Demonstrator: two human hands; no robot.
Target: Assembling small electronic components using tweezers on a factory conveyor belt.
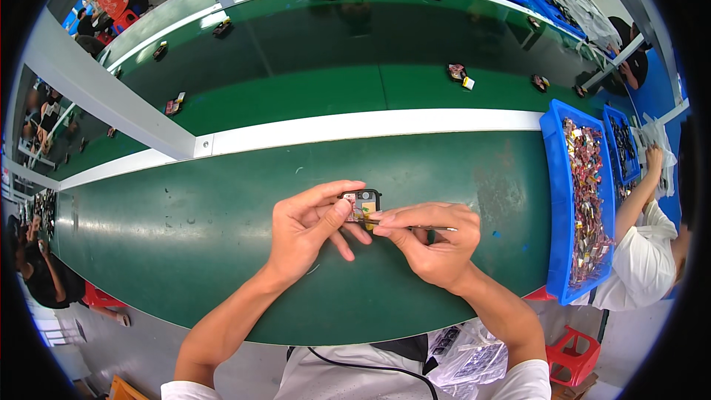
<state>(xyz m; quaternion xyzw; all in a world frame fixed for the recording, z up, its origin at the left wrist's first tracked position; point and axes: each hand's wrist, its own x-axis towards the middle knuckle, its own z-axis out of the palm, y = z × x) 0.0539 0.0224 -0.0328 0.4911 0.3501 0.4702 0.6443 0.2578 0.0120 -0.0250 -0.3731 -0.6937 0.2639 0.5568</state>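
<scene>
My left hand (311, 221) grips a small black plastic housing (368, 195) by its left side, thumb on top, above the green table. Inside the housing sit a reddish circuit board and a yellow part, partly covered by my fingers. My right hand (437, 241) pinches a thin metal tool (437, 228), possibly tweezers, whose tip end is at the housing's lower part. The right fingertips are close against the housing's right edge. What lies under the fingertips is hidden.
To the right a blue tray (557, 200) holds many small reddish boards with wires. Beyond a white rail (370, 123), a green conveyor (296, 52) carries scattered small assemblies. A grey metal post (111, 81) rises at left. A co-worker's arm (641, 196) is at right; a red stool (574, 355) stands below.
</scene>
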